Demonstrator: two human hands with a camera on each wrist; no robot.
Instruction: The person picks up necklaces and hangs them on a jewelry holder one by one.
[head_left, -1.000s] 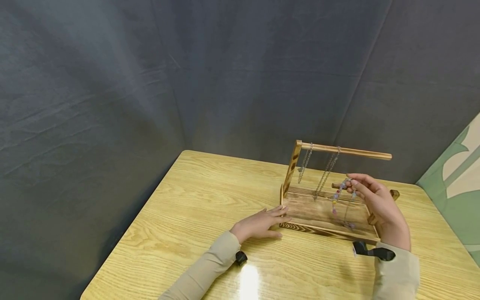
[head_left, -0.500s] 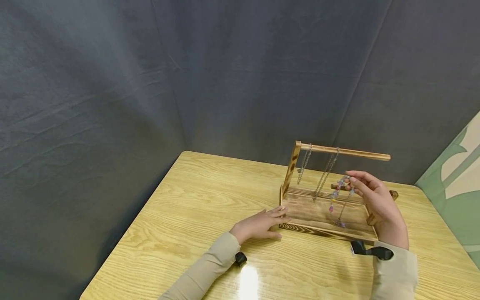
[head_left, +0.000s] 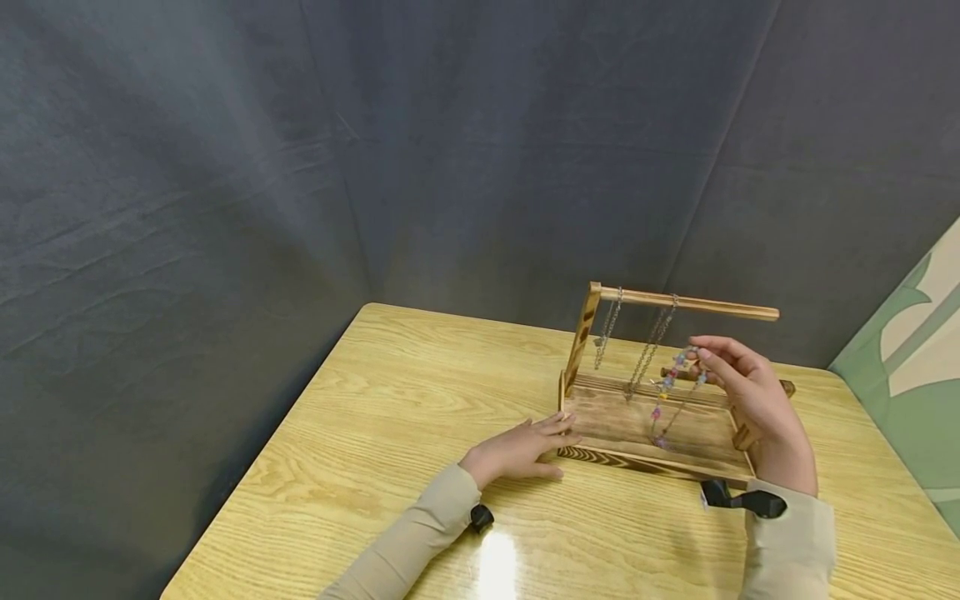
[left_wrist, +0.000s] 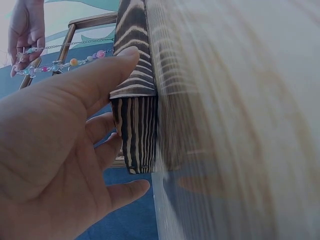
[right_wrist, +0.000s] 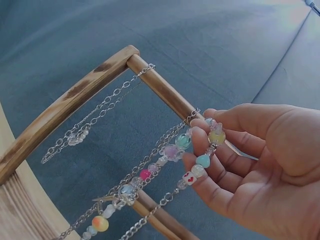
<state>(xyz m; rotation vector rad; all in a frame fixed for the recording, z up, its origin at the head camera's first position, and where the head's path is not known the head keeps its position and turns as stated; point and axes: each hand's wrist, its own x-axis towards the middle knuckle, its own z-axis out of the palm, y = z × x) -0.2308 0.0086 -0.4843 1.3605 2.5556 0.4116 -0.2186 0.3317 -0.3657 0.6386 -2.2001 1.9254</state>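
Observation:
My right hand (head_left: 753, 408) pinches a necklace of colourful beads (head_left: 667, 383) between thumb and fingers, with its lower loop hanging over the tray of a wooden jewelry stand (head_left: 615, 418). In the right wrist view, pastel beads (right_wrist: 145, 174) and a silver chain run down from the fingertips, close by the stand's upper bar (right_wrist: 167, 91). At the stand's front left corner, my left hand (head_left: 521, 450) rests with spread fingers. The left wrist view has its thumb (left_wrist: 122, 65) lying against the striped, scorched-wood panel (left_wrist: 136, 132).
Two silver chain necklaces hang from the upper bar, one near the post (head_left: 609, 329) and one further right (head_left: 651, 350). A lower peg (head_left: 671, 374) crosses behind the beaded necklace. The yellow wood-grain table (head_left: 420, 392) meets a dark curtain (head_left: 480, 167) behind.
The right hand has moved slightly up and left. The beaded necklace's hanging loop has swung left over the tray. My left hand has stayed at the stand's corner.

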